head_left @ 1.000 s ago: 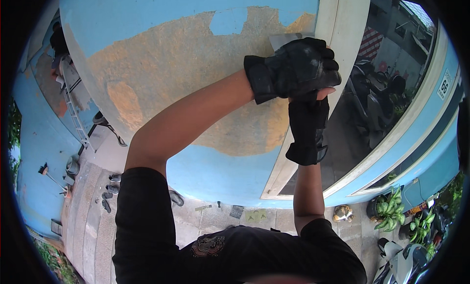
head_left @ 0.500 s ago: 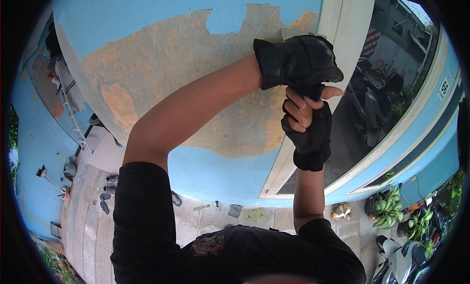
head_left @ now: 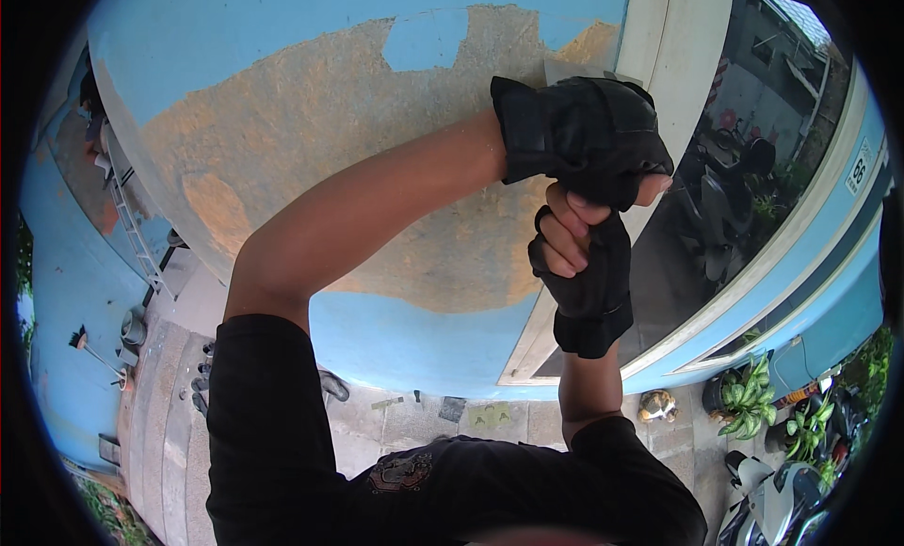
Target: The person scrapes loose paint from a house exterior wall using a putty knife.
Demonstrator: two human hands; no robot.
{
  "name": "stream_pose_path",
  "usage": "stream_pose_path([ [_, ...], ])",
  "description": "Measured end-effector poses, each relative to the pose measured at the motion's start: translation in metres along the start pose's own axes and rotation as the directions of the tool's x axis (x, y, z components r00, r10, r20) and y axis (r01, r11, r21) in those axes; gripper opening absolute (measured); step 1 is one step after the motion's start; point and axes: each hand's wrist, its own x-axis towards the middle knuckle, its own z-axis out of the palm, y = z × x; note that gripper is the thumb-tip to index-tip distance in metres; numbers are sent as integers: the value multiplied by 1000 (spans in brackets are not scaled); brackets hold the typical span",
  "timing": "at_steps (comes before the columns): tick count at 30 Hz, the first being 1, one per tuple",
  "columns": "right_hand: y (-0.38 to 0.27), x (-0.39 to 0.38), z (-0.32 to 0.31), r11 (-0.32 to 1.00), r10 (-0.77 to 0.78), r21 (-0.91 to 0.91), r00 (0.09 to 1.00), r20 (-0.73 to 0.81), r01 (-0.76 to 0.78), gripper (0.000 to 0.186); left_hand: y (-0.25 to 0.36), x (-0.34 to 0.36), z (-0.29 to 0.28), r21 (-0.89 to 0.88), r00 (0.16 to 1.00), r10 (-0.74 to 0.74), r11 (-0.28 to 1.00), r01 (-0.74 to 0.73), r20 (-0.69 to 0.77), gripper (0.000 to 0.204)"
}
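My left hand [head_left: 579,132], in a black fingerless glove, is closed over the top of a scraper's handle. The scraper's grey blade [head_left: 568,71] pokes out above the glove, flat against the wall. My right hand [head_left: 576,264], also gloved, grips just below, its bare fingers curled under the left fist. The blue wall [head_left: 282,38] has a large patch [head_left: 377,151] stripped to tan plaster. The blade sits at that patch's upper right edge, beside a white window frame [head_left: 673,38].
A glass pane [head_left: 716,198] right of the frame reflects parked motorbikes. Potted plants [head_left: 749,405] and a scooter [head_left: 782,499] stand lower right. A ladder [head_left: 127,216] leans at the left. Sandals [head_left: 331,386] and paint flakes lie on the paved ground.
Both hands have shifted slightly right along the wall. My right hand has turned, so its bare fingers now show curled under the left fist.
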Motion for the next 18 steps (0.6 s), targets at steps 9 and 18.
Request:
stream_pose_path([
  [9,0,-3,15,998,2,70,1000,30,-5,24,-1,6,-1,-37,1000,10,999,-9,21,35],
  [18,-5,2,14,1000,-22,19,1000,-1,22,23,-2,11,-2,-58,993,-102,993,99,-57,36],
])
